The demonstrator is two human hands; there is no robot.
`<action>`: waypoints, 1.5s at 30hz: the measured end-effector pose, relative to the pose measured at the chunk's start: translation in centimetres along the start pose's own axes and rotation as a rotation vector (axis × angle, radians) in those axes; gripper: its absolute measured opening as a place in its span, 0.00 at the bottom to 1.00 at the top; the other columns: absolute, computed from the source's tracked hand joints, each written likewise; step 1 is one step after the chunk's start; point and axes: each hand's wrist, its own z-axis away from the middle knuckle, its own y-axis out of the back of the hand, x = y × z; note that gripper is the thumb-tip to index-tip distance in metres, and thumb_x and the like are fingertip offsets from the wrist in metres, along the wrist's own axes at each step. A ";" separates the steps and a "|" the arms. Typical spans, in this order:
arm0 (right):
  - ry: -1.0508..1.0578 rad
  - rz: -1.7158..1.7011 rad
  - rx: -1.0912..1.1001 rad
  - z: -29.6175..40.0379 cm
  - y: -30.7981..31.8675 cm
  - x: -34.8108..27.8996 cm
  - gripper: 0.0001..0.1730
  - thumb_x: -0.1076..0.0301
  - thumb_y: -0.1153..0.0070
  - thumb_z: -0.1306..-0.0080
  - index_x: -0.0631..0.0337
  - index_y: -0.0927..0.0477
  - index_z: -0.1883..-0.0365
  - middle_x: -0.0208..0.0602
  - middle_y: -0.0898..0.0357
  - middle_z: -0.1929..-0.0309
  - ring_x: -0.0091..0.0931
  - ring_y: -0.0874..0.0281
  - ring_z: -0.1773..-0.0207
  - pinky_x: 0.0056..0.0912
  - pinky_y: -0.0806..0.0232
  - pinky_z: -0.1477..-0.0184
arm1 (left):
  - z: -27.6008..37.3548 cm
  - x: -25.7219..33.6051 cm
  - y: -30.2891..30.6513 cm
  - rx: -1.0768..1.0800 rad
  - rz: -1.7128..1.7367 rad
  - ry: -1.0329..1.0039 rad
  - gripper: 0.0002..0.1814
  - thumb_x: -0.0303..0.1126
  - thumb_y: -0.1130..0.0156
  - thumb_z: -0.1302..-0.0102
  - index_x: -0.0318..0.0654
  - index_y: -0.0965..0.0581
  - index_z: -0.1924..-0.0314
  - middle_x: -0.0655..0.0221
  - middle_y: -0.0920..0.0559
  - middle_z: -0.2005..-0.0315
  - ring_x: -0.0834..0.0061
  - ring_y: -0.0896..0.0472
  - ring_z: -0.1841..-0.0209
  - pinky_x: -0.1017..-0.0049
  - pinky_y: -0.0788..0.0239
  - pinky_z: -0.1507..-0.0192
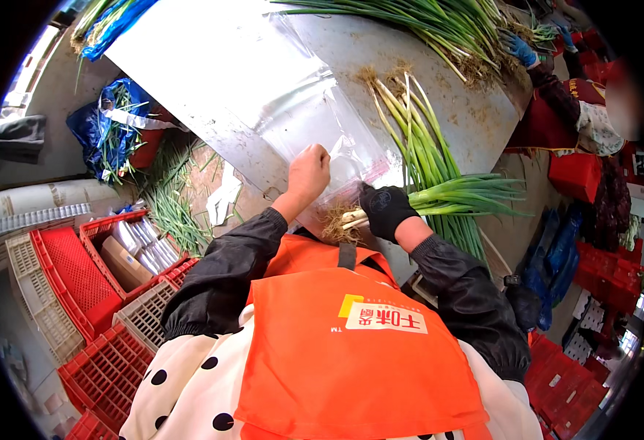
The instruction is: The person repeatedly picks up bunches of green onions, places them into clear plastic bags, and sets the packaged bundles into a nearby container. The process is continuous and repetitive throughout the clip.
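Note:
My right hand [386,210], in a black knit glove, grips a small bunch of green onions [454,199]. Their rooted white ends point left and the green leaves fan out to the right. My left hand [309,173] is bare and curled over a stack of clear plastic bags [322,118] on the metal table [206,82]. Its fingertips are hidden, so whether it pinches a bag cannot be told. A larger bundle of green onions [423,132] lies just beyond my right hand, roots away from me, with its leaves hanging past the table edge.
A big heap of green onions [437,22] covers the table's far side. A co-worker's blue-gloved hand [519,48] touches its root end. At left, red crates [93,374] stand near leaf scraps [176,212] and a blue bag of trimmings [115,129].

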 end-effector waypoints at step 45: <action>-0.108 -2.034 0.011 -12.2 3.3 5.3 0.11 0.69 0.36 0.44 0.64 0.15 0.64 0.36 0.16 0.69 0.24 0.19 0.67 0.29 0.27 0.62 | -5.6 1.7 3.5 -0.096 0.381 0.013 0.04 0.24 0.49 0.29 0.36 0.26 0.62 0.61 0.20 0.68 0.64 0.20 0.69 0.66 0.27 0.62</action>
